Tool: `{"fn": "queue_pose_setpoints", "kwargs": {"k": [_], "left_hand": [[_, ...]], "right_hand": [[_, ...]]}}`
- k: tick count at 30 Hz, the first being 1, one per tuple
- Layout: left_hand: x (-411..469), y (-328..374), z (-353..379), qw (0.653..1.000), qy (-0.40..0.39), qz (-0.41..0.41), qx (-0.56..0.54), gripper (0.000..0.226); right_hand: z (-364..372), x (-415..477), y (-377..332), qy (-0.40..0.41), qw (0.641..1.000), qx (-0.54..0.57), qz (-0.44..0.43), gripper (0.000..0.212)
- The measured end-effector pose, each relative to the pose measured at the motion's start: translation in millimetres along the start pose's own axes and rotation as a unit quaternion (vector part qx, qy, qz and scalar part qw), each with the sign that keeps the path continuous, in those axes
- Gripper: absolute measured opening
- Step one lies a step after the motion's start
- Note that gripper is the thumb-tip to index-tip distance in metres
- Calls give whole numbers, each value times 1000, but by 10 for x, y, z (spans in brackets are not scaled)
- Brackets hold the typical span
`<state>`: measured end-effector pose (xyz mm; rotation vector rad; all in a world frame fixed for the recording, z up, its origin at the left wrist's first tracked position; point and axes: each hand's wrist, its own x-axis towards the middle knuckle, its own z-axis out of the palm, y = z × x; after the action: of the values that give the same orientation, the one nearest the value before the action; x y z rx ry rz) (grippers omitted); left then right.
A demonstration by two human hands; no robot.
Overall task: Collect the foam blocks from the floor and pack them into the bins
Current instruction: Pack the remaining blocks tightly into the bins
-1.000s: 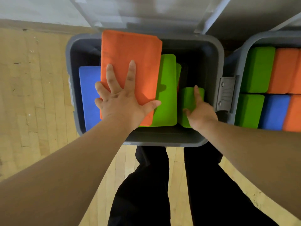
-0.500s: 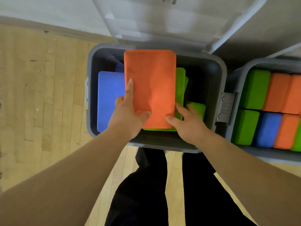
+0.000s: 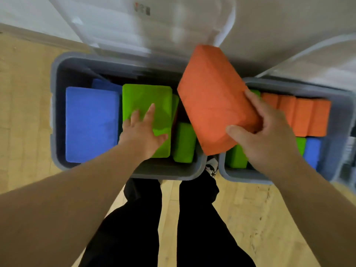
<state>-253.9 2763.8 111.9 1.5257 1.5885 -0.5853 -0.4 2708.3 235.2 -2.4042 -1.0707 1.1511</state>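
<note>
The work looks close to its end, as far as one can judge. Two grey bins stand side by side against the wall, and both already hold many blocks.

In the left bin [image 3: 169, 173], in the middle of the frame, a blue block [image 3: 90, 124] lies flat at the left. A big green block [image 3: 148, 99] lies just beside it, and a narrow green block [image 3: 184, 143] stands at the lower right corner. Above this narrow block there is a dark gap, which seems not yet filled. The clear lid [image 3: 154, 26] of this bin stands open at the top of the frame.

The right bin [image 3: 240, 177], at the right edge of the frame, holds a row of orange blocks [image 3: 308, 116]. Green and blue blocks lie below them, and it looks nearly full.

One orange block [image 3: 213, 97] is not packed yet. The right hand [image 3: 269, 135] grips it at its lower right end, with the thumb on the front face and the fingers curled around the edge. The block is tilted and is held up in the air, above the place where the two bins meet.

The left hand [image 3: 142, 135] holds nothing. It lies flat on the big green block with straight, spread fingers, and I think it presses this block down.

No loose block shows on the wooden floor [image 3: 23, 112] here, but most of the room is outside the frame. So what is left, in my judgement, is to put down the orange block, perhaps in the dark gap, and to check the floor for more.
</note>
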Motion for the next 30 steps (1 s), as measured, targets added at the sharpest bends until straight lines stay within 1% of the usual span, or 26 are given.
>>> {"fn": "queue_pose_setpoints", "kwargs": {"k": [2,4,7,10,13,15,19,22,25,30], "left_hand": [[74,14,91,996,-46,-22,73,107],[86,20,171,992,-57,-30,104,112],[42,-8,230,993,-20,-31,114,112],[36,-53,246,990,24,-10,140,104],[54,-116,277,983,58,7,174,103],[74,-150,316,980,71,11,184,104],[100,-188,351,979,75,15,187,103],[109,-220,337,979,75,23,188,103],[111,-226,330,980,73,22,186,103],[117,-216,322,980,67,20,189,103]], "right_hand": [[-4,-22,42,5,1000,-21,5,78],[59,-11,106,10,999,-50,-9,77],[175,49,106,31,998,-51,-21,75],[301,175,35,82,996,-16,-23,72],[481,289,-33,106,993,-3,-55,71],[590,330,-74,87,995,2,-46,74],[607,370,-157,31,998,-20,-52,94],[523,362,-117,13,998,-10,-68,89],[539,308,-80,-1,995,-53,-83,84],[756,502,-60,-35,991,-108,-69,85]]}}
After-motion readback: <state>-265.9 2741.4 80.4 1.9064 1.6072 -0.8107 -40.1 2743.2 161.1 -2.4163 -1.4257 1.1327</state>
